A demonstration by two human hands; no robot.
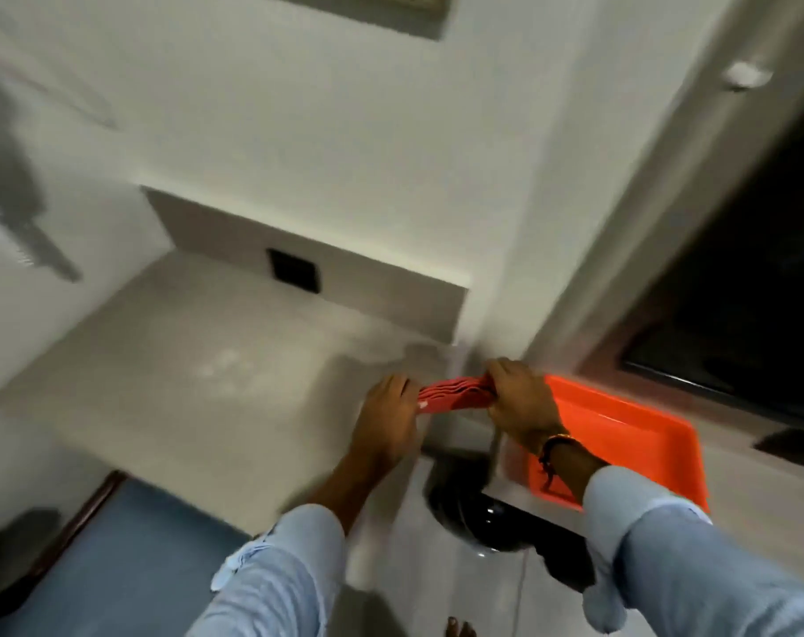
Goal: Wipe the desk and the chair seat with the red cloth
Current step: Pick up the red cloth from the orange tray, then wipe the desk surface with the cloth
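Observation:
The red cloth [453,394] is bunched into a thick twisted strip and stretched between both hands. My left hand [388,413] grips its left end and my right hand [522,404] grips its right end. They hold it just above the right edge of the pale grey desk [198,374], which fills the middle left of the blurred view. The blue chair seat [129,558] with a dark wooden rim shows at the lower left, below the desk's front edge.
An orange plastic tray [639,434] lies on a ledge to the right, under my right wrist. A black round object [487,512] sits on the floor below the hands. A dark socket plate [294,271] is on the desk's back panel. A dark window is at the right.

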